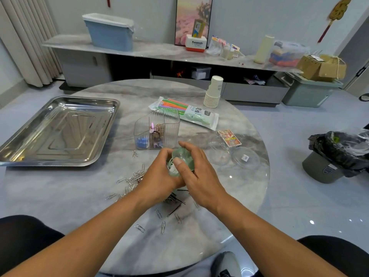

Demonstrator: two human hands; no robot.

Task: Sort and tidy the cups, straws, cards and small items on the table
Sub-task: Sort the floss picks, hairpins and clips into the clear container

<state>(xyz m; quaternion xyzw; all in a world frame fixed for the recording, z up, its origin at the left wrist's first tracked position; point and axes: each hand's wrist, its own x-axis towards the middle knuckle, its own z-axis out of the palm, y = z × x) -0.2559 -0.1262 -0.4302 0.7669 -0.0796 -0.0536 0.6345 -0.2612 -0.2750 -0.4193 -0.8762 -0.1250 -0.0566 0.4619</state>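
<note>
Both hands, left hand [159, 172] and right hand [194, 172], grip closed around a small green-tinted container [182, 158] above scattered paper clips [133, 176], apparently for filling it.

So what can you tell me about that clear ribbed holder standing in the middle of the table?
The clear ribbed holder looks like see-through plastic with fine upright ridges. It stands upright and open-topped on the marble table, just beyond the hands and touched by neither. An inner wall seems to divide it. Inside are blue clips low on the left and dark and pinkish pins beside them. The straw packet lies right behind it.
</note>
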